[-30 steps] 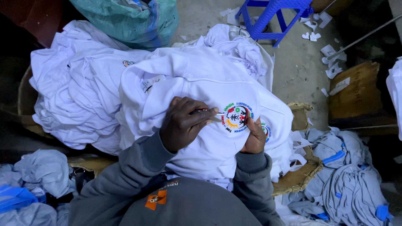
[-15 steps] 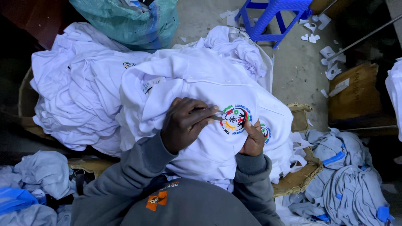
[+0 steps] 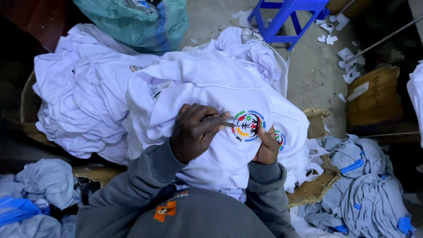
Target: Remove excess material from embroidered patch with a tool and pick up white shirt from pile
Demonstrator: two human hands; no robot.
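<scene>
Concrete floor (image 3: 308, 75) shows bare beyond the pile, up to a blue stool (image 3: 288, 17). Left hand (image 3: 194, 136) pinches a small metal tool (image 3: 222, 121), tip at the round badge (image 3: 247, 125) on the white shirt (image 3: 207, 97). Just right of that tip, right hand (image 3: 266, 147) grips the cloth, fingers curled under. More white shirts (image 3: 79, 101) crowd left of the grip; grey clothes (image 3: 365, 189) lie well right.

Small tool (image 3: 220, 121) mostly hidden by left fingers (image 3: 207, 128).
</scene>
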